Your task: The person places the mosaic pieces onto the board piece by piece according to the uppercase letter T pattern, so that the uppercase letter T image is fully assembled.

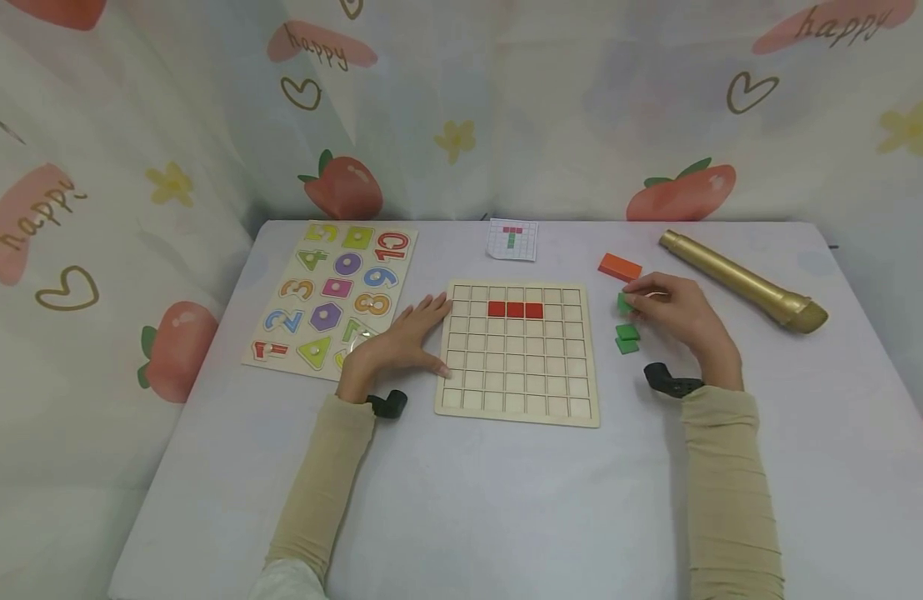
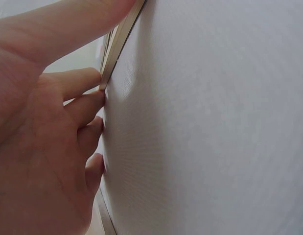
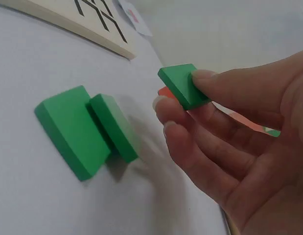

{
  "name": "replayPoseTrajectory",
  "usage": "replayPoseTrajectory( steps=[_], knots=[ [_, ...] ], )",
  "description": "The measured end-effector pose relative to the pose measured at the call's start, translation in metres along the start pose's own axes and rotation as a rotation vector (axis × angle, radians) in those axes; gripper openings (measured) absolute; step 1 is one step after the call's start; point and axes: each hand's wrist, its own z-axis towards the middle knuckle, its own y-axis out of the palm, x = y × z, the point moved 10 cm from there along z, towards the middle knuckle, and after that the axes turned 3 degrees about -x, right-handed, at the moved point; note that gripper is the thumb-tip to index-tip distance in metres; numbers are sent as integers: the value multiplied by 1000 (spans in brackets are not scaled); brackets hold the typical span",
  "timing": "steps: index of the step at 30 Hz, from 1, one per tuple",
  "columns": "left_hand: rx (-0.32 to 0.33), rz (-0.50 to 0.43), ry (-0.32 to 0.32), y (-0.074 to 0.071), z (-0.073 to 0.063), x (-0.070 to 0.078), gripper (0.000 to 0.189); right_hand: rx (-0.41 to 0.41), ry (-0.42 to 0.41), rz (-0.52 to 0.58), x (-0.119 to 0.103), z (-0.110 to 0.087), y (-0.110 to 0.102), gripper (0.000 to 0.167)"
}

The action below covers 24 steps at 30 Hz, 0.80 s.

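Between thumb and fingers my right hand [image 1: 677, 315] pinches a green square tile [image 3: 183, 85], held up off the table to the right of the board. Two more green tiles [image 3: 70, 132] lie close by on the table, one leaning on the other. My left hand [image 1: 403, 337] has its fingers spread along the left edge of the wooden grid board [image 1: 516, 408], thumb at the lower part and fingertips at the upper part. Three red tiles [image 1: 516, 310] sit side by side in the board's second row.
Behind the board lies a small card [image 1: 512, 240] printed with a red and green T on a grid. An orange block [image 1: 620, 267] and a gold tube-like object [image 1: 746, 282] are at the back right. A number puzzle board [image 1: 330, 300] lies at the left, partly beneath my left wrist.
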Motion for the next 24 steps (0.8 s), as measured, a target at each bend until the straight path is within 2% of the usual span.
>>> replayPoseTrajectory(
  steps=[5, 10, 18, 24],
  knots=[
    [3, 2, 1, 0, 1, -2, 119, -30, -9, 149, -1, 4, 9, 41],
    [2, 0, 4, 1, 2, -2, 119, -87, -53, 227, -8, 9, 22, 42],
    [3, -5, 3, 0, 1, -1, 118, -212, -87, 256, -26, 12, 48, 41],
    [2, -4, 1, 0, 1, -1, 118, -258, -107, 192, -38, 13, 65, 38]
  ],
)
